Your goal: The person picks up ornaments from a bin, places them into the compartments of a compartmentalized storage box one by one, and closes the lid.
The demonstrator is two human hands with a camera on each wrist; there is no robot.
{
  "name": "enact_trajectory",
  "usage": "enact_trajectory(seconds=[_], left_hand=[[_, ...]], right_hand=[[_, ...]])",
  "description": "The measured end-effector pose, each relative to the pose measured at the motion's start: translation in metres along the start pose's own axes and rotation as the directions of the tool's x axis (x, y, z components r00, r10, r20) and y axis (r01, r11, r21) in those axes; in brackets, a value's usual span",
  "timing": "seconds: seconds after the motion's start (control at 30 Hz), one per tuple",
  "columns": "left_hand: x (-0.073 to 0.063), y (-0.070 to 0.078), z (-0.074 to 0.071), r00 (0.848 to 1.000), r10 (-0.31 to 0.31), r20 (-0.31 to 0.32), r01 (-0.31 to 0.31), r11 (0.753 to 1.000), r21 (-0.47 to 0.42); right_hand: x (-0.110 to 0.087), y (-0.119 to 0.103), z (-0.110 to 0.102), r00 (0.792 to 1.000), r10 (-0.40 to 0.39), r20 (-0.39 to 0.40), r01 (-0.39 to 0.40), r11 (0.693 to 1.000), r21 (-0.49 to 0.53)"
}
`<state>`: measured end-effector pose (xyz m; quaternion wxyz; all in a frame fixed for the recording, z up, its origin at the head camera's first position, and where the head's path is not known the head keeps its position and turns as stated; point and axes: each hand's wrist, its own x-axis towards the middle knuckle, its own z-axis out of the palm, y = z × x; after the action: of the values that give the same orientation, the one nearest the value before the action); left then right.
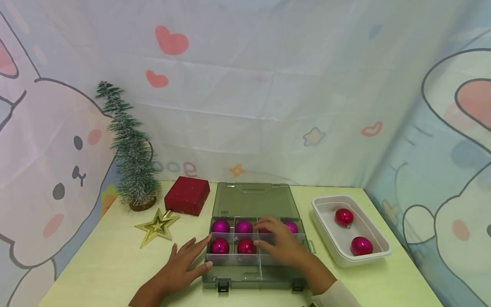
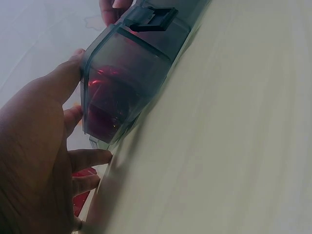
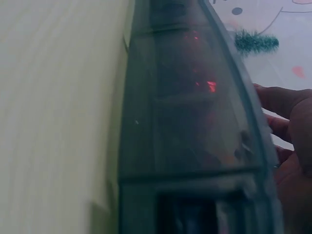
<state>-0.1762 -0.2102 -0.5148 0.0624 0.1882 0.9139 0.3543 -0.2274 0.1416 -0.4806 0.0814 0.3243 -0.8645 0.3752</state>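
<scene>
A grey see-through compartment box [image 1: 232, 273] lies with its lid [image 1: 255, 200] tipped back. Glittery magenta baubles [image 1: 220, 226] sit in its back row, and two shiny magenta baubles [image 1: 220, 246] in the row before it. My left hand [image 1: 182, 266] is spread along the left wall, fingertips at the rim; the left wrist view has its fingers [image 2: 87, 158] beside the box's side. Over the right half, my right hand [image 1: 281, 243] has thumb and fingers apart above a back-row bauble [image 1: 264, 230], partly hidden by them. Through the wall, the right wrist view gives red glints.
To the right, a white tray [image 1: 331, 247] holds two shiny baubles [image 1: 344, 217]. On the left are a gold star [image 1: 157, 228], a dark red box [image 1: 188, 195] and a small frosted Christmas tree [image 1: 132, 153]. A printed cloth [image 1: 268, 106] hangs behind the table.
</scene>
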Motion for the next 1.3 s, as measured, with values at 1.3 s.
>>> enact_trajectory(seconds=[1.3], left_hand=[[0.001, -0.008, 0.004, 1.0, 0.014, -0.006, -0.014, 1.0, 0.007]], right_hand=[[-0.071, 0.07, -0.145, 0.934, 0.07, -0.35, -0.134, 0.978, -0.163]])
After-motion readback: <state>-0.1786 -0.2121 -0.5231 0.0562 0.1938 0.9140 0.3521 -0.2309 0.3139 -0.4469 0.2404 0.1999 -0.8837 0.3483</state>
